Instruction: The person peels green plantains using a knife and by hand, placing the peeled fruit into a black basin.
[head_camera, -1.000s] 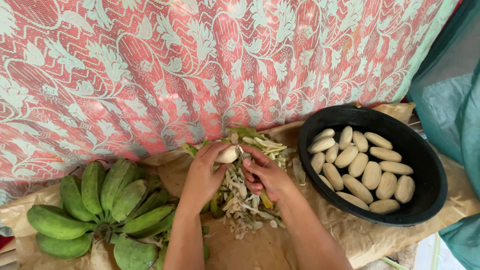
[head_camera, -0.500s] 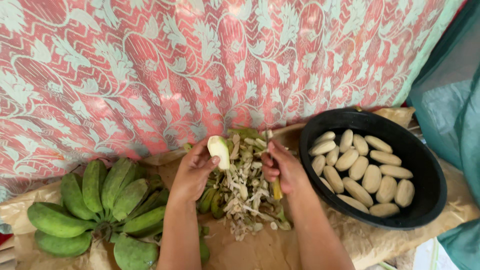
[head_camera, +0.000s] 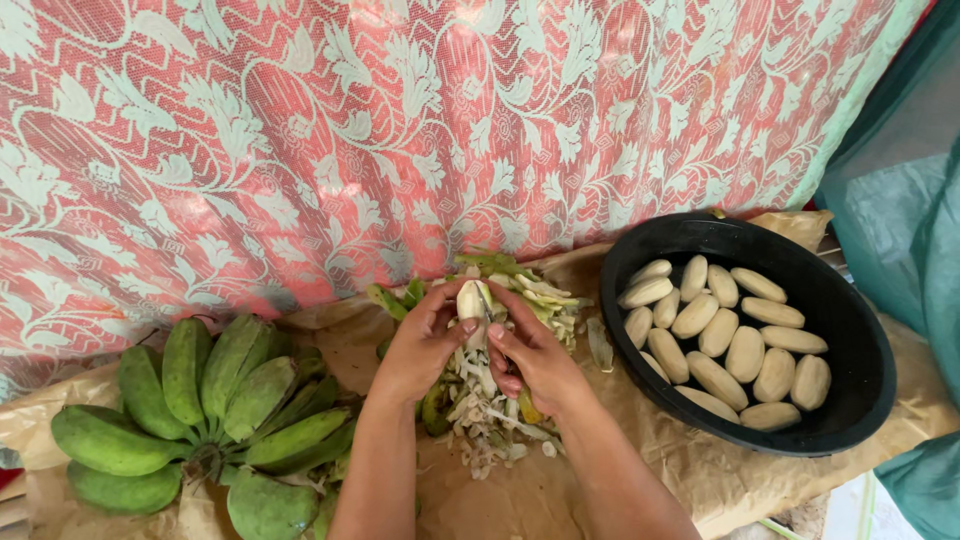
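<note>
My left hand (head_camera: 425, 345) holds a pale peeled banana (head_camera: 470, 298) upright over a heap of green and white peelings (head_camera: 485, 400). My right hand (head_camera: 535, 355) is closed against the same banana from the right, with what looks like a thin blade between its fingers. Both hands meet above the heap, on brown paper (head_camera: 620, 455).
A bunch of green unpeeled bananas (head_camera: 205, 410) lies at the left. A black round basin (head_camera: 850, 330) at the right holds several peeled bananas (head_camera: 730, 340). A red and white patterned cloth (head_camera: 400, 130) hangs behind. Teal fabric (head_camera: 925, 260) is at the far right.
Half a second ago my hands were apart, the left lifting the banana alone. Now the right hand has come back against the banana and both are together again over the peelings.
</note>
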